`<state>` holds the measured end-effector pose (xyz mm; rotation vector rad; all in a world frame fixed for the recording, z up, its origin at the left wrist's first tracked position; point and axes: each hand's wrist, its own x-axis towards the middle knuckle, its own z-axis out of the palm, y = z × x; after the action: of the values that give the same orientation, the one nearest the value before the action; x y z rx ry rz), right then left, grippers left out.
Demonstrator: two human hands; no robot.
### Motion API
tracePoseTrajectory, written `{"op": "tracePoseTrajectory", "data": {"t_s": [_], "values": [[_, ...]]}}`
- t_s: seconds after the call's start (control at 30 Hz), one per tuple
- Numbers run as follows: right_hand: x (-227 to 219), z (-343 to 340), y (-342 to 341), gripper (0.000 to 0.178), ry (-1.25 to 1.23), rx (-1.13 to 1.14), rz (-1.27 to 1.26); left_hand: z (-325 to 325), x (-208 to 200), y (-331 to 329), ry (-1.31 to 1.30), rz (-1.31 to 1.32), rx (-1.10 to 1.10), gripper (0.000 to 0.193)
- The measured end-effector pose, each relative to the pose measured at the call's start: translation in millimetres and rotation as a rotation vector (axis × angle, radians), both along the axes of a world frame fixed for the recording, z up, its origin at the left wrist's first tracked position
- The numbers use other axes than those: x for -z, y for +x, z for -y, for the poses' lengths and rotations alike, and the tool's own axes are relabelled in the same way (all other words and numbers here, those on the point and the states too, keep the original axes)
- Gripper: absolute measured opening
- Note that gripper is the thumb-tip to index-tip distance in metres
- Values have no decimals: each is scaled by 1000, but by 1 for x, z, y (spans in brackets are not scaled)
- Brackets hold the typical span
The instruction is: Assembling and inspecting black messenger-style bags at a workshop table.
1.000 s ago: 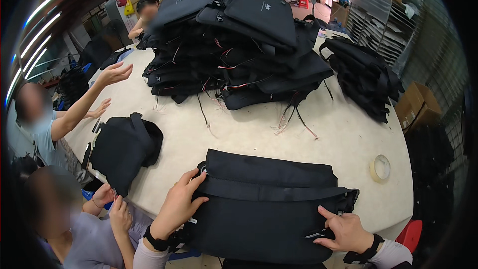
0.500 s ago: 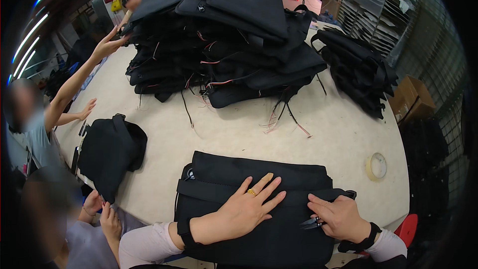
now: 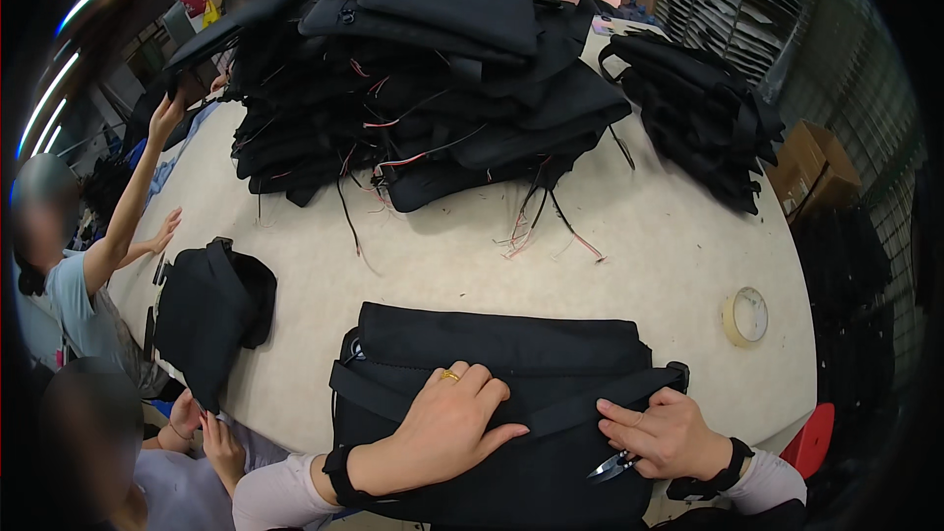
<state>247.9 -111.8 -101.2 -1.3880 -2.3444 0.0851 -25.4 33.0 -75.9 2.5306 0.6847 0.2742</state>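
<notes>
A black fabric bag (image 3: 551, 472) lies flat on the table in front of me, a wide black strap (image 3: 560, 413) across it. My left hand (image 3: 438, 433), with a ring on one finger, curls its fingers over the strap's middle, which sags toward me there; its thumb points right. In my right hand (image 3: 664, 438) is a pair of small thread snips (image 3: 612, 468), blades pointing left. The fingertips of that hand rest at the strap's right part, near a black buckle (image 3: 678, 372).
Across the table (image 3: 649, 265) rises a tall pile of black bags (image 3: 433, 88) with loose threads. More bags (image 3: 698, 118) lie far right, and tape (image 3: 745, 318) sits nearer. At left, two people work; one holds a black bag (image 3: 211, 305), the other reaches toward the pile.
My left hand has gone from lying flat with spread fingers to curled over the strap, drawing its middle toward me. At far left, a person's raised hand now touches a bag on the pile.
</notes>
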Motion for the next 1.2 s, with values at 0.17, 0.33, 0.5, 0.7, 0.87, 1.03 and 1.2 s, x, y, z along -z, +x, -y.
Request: {"op": "tracePoseTrajectory", "data": {"t_s": [0.17, 0.33, 0.5, 0.7, 0.87, 1.03, 1.2], "values": [[-19, -2, 5, 22, 23, 128, -113, 14, 3, 5, -80, -49, 8, 30], [-12, 2, 17, 22, -26, 245, -73, 25, 4, 0, -92, -8, -23, 29], [-18, 4, 8, 21, -34, 217, -29, 28, 7, -12, -182, 22, 26, 20], [-26, 11, 13, 31, -41, 331, -114, 36, 14, -15, -227, 197, 139, 23], [-24, 11, 23, 40, -171, 269, -370, 39, 8, -21, -304, 251, 148, 30], [-17, 2, 28, 44, -263, 445, -362, 33, -24, -28, -400, 231, 249, 24], [-12, 15, 41, 33, -398, 561, -767, 26, -57, -40, -322, 236, 235, 41]]}}
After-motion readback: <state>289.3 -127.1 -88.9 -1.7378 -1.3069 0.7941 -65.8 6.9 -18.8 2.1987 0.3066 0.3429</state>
